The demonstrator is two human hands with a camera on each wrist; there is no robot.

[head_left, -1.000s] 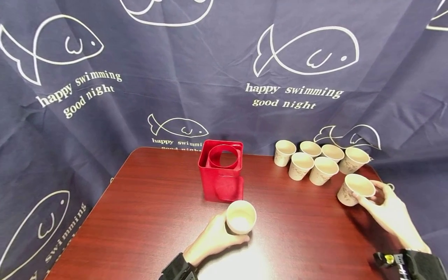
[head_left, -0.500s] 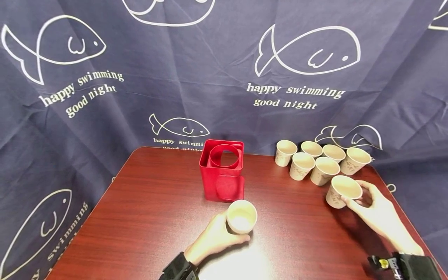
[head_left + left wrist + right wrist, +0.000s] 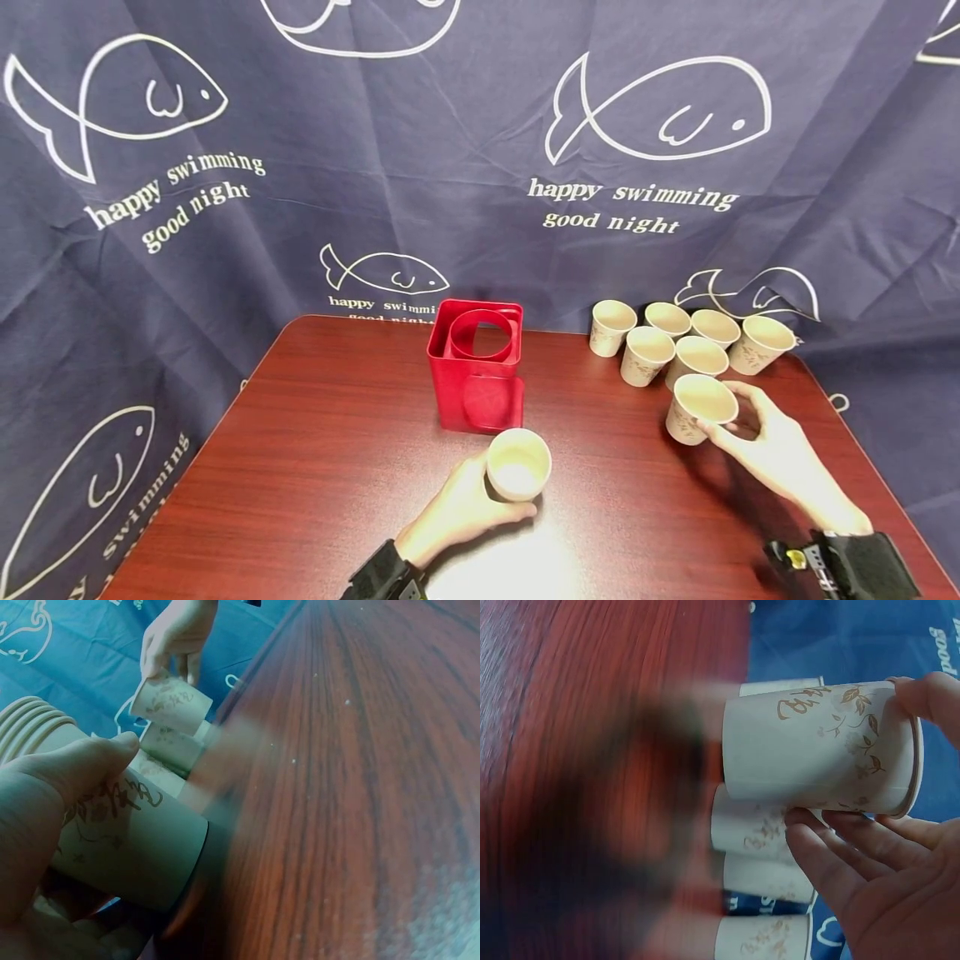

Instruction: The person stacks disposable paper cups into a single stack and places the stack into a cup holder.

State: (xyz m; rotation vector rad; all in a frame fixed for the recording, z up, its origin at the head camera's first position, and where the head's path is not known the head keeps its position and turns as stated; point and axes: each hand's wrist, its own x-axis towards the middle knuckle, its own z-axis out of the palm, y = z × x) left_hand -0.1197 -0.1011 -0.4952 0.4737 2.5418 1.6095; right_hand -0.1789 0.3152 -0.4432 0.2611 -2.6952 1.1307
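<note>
My left hand (image 3: pixel 457 508) grips a stack of cups (image 3: pixel 517 464) near the front of the table (image 3: pixel 315 450), just in front of the red holder (image 3: pixel 475 367). The left wrist view shows several nested rims, so it is a stack; its mouth faces up and its long axis stands close to upright, leaning slightly toward the holder. My right hand (image 3: pixel 772 454) pinches a single cup (image 3: pixel 697 408) by its rim and wall, thumb on one side and fingers on the other. That cup is held above the table, mouth up, axis tilted with its base toward the left, just in front of five loose cups (image 3: pixel 678 337) standing upright at the right rear.
</note>
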